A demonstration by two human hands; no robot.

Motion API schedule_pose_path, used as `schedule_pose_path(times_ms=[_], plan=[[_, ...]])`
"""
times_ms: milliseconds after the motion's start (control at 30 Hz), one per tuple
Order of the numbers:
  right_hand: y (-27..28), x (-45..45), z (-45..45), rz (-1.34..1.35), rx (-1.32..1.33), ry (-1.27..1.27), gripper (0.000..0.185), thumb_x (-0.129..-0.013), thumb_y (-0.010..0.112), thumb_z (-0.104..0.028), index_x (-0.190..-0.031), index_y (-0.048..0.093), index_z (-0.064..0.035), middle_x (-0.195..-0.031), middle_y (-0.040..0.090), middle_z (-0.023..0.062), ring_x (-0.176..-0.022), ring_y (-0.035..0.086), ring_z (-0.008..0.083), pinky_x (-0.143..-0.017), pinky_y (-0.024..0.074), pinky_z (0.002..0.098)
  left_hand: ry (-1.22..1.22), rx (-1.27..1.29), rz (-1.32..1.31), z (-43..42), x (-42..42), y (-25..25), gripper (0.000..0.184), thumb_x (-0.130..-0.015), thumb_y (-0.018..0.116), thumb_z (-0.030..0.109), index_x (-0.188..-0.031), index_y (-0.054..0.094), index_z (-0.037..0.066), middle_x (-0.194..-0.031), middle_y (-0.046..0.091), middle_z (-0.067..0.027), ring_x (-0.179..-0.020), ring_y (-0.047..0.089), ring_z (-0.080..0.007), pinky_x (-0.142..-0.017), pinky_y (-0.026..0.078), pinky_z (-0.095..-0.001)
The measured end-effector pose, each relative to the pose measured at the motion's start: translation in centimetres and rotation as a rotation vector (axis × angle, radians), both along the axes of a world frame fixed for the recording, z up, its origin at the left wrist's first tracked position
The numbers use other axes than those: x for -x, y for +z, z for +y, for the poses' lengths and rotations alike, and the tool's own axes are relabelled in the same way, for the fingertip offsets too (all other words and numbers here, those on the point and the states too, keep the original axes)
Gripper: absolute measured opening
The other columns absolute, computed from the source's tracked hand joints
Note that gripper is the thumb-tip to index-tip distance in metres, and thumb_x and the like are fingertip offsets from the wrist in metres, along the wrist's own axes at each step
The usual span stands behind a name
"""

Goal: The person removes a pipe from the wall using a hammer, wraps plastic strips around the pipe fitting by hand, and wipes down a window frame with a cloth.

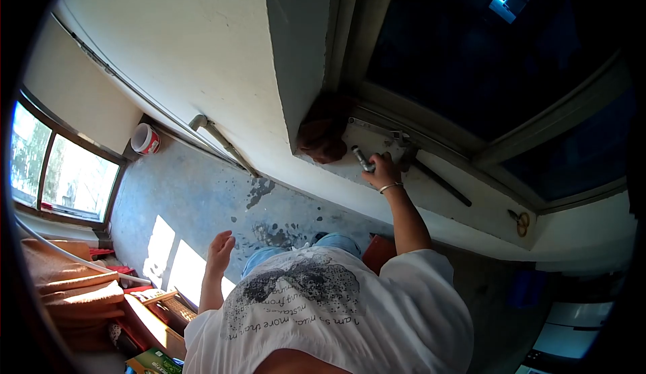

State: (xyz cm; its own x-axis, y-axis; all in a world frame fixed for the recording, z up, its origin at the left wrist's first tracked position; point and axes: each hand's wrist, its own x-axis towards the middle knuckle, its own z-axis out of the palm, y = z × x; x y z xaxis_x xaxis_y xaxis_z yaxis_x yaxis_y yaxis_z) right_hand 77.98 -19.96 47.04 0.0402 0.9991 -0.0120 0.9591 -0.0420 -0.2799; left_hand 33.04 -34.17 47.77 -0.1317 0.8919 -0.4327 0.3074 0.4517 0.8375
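1. The right hand grips one short, grey, metallic cylindrical piece above the white window ledge, apparently by one end, leaving the other free.
2. The left hand hangs empty, loosely open, perhaps for balance.
3. One dark-handled, hammer-like tool, one pair of orange-handled scissors and one crumpled brown cloth lie there, likely for easy reach.
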Motion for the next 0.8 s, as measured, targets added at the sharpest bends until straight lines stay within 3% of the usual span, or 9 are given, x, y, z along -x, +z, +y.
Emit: schedule_pose_path(times_ms=[100,167,300,333,367,467,600,667,800], plan=[[0.1,0.1,-1.7,0.264,-0.087,-0.004,0.037,-0.062,0.069,-0.030,-0.087,0.055,-0.0058,-0.088,0.052,0.0116,-0.078,0.055,0.0249,-0.064,0.0464,0.0351,-0.053,-0.134,-0.137,1.9,-2.3,0.1,0.031,-0.084,0.054,0.020,-0.107,0.051,-0.001,-0.095,0.058,-0.0104,-0.087,0.055,-0.0153,-0.076,0.042,-0.0261],[2.5,2.4,-3.0,0.912,0.045,-0.065,0.036,-0.062,0.070,-0.024,-0.086,0.053,-0.0033,-0.078,0.052,0.0117,-0.070,0.055,0.0224,-0.058,0.0462,0.0315,-0.153,-0.267,-0.196,3.4,-4.8,1.6,0.030,-0.084,0.054,0.018,-0.107,0.051,0.000,-0.095,0.058,-0.0107,-0.088,0.055,-0.0154,-0.076,0.044,-0.0261],[9.2,10.6,-5.6,0.880,-0.059,0.176,0.034,-0.061,0.071,-0.019,-0.085,0.053,-0.0031,-0.080,0.050,0.0101,-0.063,0.053,0.0207,-0.054,0.0453,0.0276,-0.408,-0.361,-0.204,5.6,-9.9,6.0,0.031,-0.083,0.055,0.020,-0.107,0.052,0.001,-0.098,0.059,-0.0117,-0.090,0.057,-0.0185,-0.078,0.045,-0.0286],[11.1,13.0,-6.5,0.724,-0.135,0.279,0.031,-0.063,0.070,-0.014,-0.084,0.052,-0.0019,-0.079,0.050,0.0096,-0.064,0.054,0.0188,-0.055,0.0444,0.0264,-0.421,-0.357,-0.230,5.6,-10.7,7.3,0.035,-0.084,0.053,0.023,-0.111,0.050,0.000,-0.100,0.058,-0.0132,-0.091,0.056,-0.0178,-0.079,0.044,-0.0284],[12.0,15.1,-7.2,0.573,-0.217,0.377,0.027,-0.064,0.069,-0.009,-0.083,0.050,-0.0008,-0.078,0.049,0.0090,-0.065,0.054,0.0169,-0.056,0.0435,0.0252,-0.369,-0.356,-0.360,5.6,-11.3,5.9,0.038,-0.086,0.050,0.025,-0.113,0.048,0.000,-0.101,0.057,-0.0138,-0.092,0.054,-0.0168,-0.080,0.042,-0.0286],[11.4,20.3,-9.0,0.459,-0.258,0.421,0.033,-0.064,0.070,-0.015,-0.088,0.051,-0.0024,-0.083,0.048,0.0094,-0.063,0.054,0.0199,-0.055,0.0462,0.0283,-0.289,-0.234,-0.674,4.9,-10.2,5.6,0.035,-0.091,0.039,0.032,-0.108,0.049,0.003,-0.088,0.055,-0.0028,-0.079,0.051,-0.0102,-0.069,0.042,-0.0246],[10.9,25.2,-10.4,0.537,-0.278,0.616,0.037,-0.067,0.069,-0.014,-0.097,0.051,-0.0019,-0.088,0.051,0.0092,-0.062,0.055,0.0159,-0.056,0.0466,0.0266,-0.098,-0.182,-0.714,2.2,-4.4,5.9,0.033,-0.091,0.039,0.032,-0.104,0.050,0.004,-0.086,0.055,-0.0023,-0.076,0.050,-0.0093,-0.067,0.042,-0.0239],[11.3,28.3,-11.3,0.926,0.149,0.437,0.044,-0.070,0.067,-0.015,-0.107,0.049,-0.0002,-0.091,0.055,0.0091,-0.062,0.055,0.0112,-0.056,0.0462,0.0236,0.012,-0.194,-0.678,0.6,-0.6,5.8,0.033,-0.090,0.039,0.032,-0.104,0.051,0.004,-0.086,0.055,-0.0022,-0.076,0.050,-0.0093,-0.067,0.042,-0.0238],[9.1,34.4,-11.8,1.056,0.397,0.571,0.036,-0.078,0.058,-0.007,-0.111,0.047,0.0021,-0.082,0.057,0.0059,-0.067,0.054,0.0082,-0.061,0.0457,0.0208,0.225,-0.283,-0.760,-3.4,5.9,5.8,0.034,-0.090,0.039,0.034,-0.104,0.051,0.006,-0.086,0.054,-0.0016,-0.076,0.050,-0.0098,-0.069,0.041,-0.0250]])
